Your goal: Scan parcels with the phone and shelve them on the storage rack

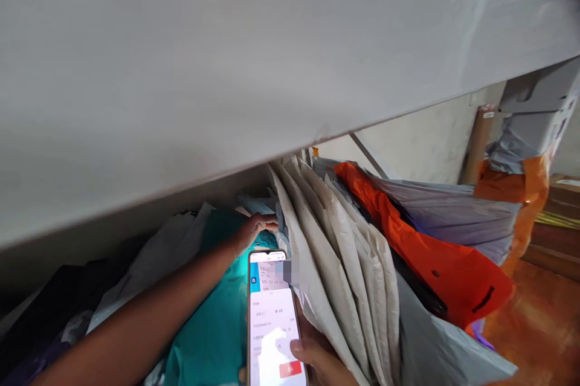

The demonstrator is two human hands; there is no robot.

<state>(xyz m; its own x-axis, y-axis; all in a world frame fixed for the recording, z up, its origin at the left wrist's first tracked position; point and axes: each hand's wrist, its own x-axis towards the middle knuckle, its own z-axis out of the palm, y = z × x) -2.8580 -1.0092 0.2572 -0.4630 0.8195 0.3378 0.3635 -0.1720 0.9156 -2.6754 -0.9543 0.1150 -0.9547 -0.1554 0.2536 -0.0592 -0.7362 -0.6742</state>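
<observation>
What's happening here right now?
A person's right hand holds a lit phone, thumb over the screen's right edge. The left hand reaches in over a teal bag, beside a row of pale bags; whether it grips anything is unclear. An orange bag lies to the right of the pale ones.

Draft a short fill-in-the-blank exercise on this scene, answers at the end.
1. The person's ____ hand holds the phone.
2. In the picture, the teal package lies to the ____ of the cream packages.
3. The orange package lies to their ____.
4. The coloured block low on the phone is ____.

Missing words: right; left; right; red.
</observation>
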